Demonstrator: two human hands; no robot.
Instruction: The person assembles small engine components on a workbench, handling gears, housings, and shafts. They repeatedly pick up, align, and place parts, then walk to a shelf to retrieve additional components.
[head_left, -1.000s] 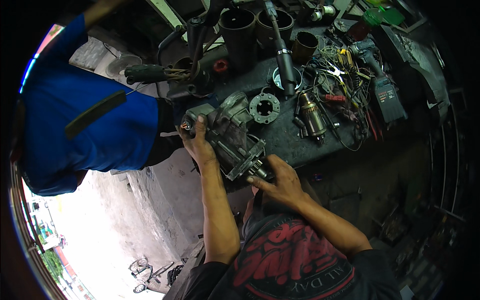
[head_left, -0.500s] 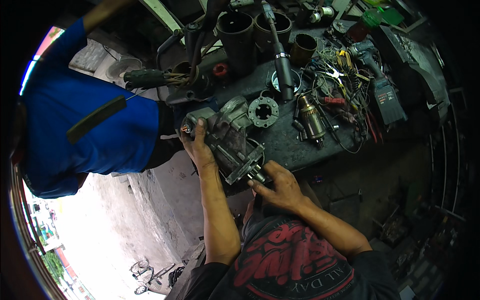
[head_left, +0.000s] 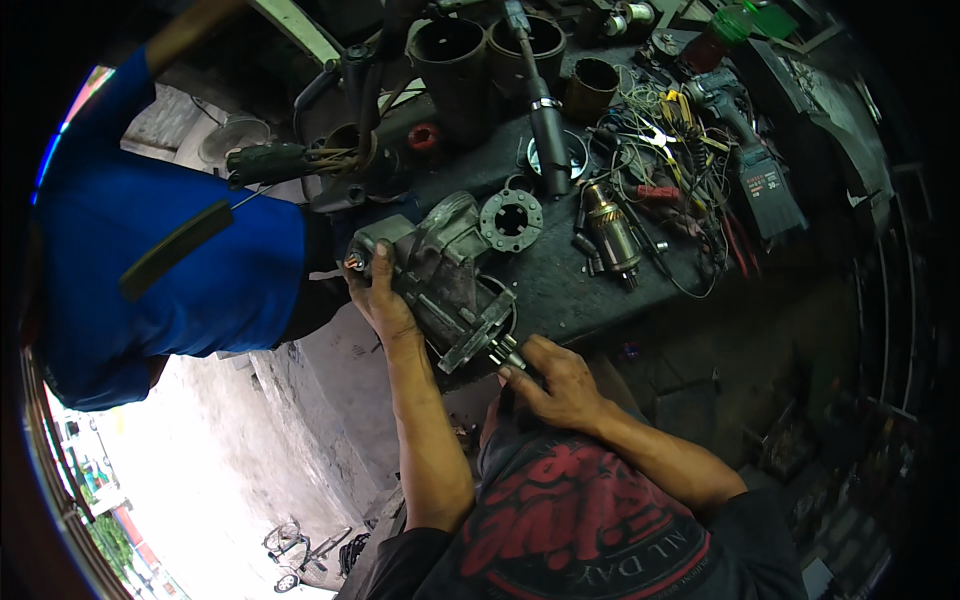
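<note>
A grey metal starter motor (head_left: 440, 290) lies tilted at the near left edge of the workbench, its toothed pinion (head_left: 504, 351) pointing toward me. My left hand (head_left: 388, 305) is wrapped round its far left end, thumb on top, next to a copper-coloured terminal (head_left: 355, 261). At the near end, the thumb and fingers of my right hand (head_left: 562, 382) close on the tip of the pinion shaft. Just beyond the motor sits a round bolted ring plate (head_left: 511, 220) with a hole in its centre. An armature (head_left: 613, 235) with copper windings lies further right.
Dark metal cylinders (head_left: 450, 60), a black-handled tool (head_left: 548, 145), tangled wires (head_left: 680, 140) and a cordless power tool (head_left: 750, 160) crowd the bench (head_left: 570, 295). A person in a blue shirt (head_left: 210, 260) stands at the left, close to a brown-handled tool (head_left: 175, 250).
The whole view has shifted slightly, so the bench things sit further left. Both hands keep their hold on the starter motor, which has hardly moved.
</note>
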